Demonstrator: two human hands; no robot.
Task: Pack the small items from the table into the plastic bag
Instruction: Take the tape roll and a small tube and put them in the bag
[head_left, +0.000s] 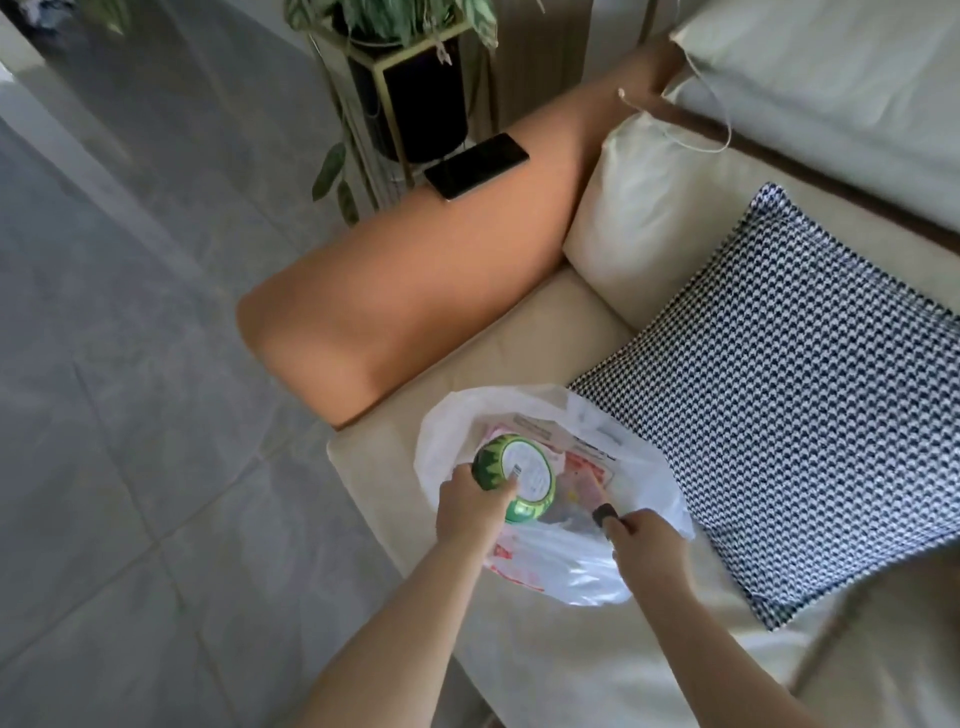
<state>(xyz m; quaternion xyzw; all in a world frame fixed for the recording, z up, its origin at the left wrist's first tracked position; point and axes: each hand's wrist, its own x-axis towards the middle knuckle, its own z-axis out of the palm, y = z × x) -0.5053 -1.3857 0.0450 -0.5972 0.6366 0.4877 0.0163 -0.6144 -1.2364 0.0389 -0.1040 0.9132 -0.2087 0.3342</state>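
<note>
With our left hand (470, 506) wrapped round the green tin (514, 478), over the bag's (639, 488) mouth on the sofa (545, 322), we should lower it flat onto the packets; our right hand (641, 540) pinches something small and dark, holding the rim open.

A white plastic bag (550, 566) lies open on the sofa seat; a round, watermelon-patterned green container (514, 478) is held tilted over its mouth.

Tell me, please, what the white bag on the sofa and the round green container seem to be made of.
The white bag looks like thin glossy plastic film: it crumples, shines, and shows the packets inside. The round green container with watermelon stripes, held by the left hand, looks rigid and smooth, probably plastic or coated card; I cannot tell which.
</note>
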